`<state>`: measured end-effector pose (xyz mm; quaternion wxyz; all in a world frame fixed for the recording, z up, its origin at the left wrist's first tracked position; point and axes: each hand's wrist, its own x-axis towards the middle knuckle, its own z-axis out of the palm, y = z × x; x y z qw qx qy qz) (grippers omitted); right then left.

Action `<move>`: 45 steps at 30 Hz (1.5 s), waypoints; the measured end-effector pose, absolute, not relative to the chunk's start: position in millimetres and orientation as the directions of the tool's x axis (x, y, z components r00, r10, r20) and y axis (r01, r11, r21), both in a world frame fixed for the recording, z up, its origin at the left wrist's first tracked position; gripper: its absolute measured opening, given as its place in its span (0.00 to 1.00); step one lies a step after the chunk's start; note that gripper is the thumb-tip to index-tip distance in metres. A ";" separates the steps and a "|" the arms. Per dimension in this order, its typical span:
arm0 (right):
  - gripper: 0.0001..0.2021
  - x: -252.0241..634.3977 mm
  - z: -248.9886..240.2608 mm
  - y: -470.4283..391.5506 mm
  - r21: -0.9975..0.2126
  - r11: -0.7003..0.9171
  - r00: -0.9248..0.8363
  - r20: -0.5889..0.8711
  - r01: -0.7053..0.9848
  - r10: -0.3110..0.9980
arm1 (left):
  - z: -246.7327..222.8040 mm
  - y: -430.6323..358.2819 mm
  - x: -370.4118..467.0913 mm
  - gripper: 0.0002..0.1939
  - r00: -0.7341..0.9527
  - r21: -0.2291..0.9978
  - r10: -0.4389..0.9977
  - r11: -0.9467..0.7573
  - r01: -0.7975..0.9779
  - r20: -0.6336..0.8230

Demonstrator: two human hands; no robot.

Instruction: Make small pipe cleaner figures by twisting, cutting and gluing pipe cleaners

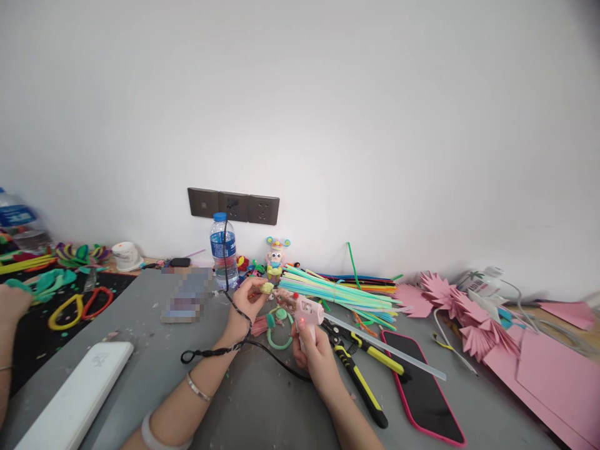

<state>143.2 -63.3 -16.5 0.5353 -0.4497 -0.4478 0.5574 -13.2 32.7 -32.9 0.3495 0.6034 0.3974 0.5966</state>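
My right hand is wrapped around the handle of a pink hot glue gun, whose small red light glows. A long translucent glue stick sticks out of its back, slanting down to the right. The nozzle points left toward my left hand, which pinches a small pale-yellow fuzzy piece; its exact kind is unclear. The gun's black cord runs across my left wrist. Under the gun lies a green pipe-cleaner loop. Behind it stands a figurine with big eyes.
A bundle of pastel pipe cleaners, yellow-black pliers and a pink-edged phone lie right. Folded pink paper is farther right. A water bottle stands behind. At left are scissors, a white bar and another person's hand.
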 end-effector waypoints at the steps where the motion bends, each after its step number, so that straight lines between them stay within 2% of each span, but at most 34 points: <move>1: 0.29 142.8 -17.3 -63.1 -0.981 -0.026 -0.033 -0.020 -0.192 0.999 | -33.1 32.9 -13.3 0.12 -0.032 0.896 0.896 -0.441 0.057 0.443; 35: 0.29 142.9 -20.0 -61.5 -0.977 -0.031 0.023 -0.037 -0.212 0.999 | -32.2 31.4 -13.3 0.11 0.001 0.893 0.895 -0.446 0.059 0.446; 45: 0.28 149.2 -16.7 -63.0 -0.973 0.073 -0.045 0.085 -0.220 0.995 | -30.5 30.1 -13.1 0.15 0.005 0.913 0.914 -0.404 0.060 0.405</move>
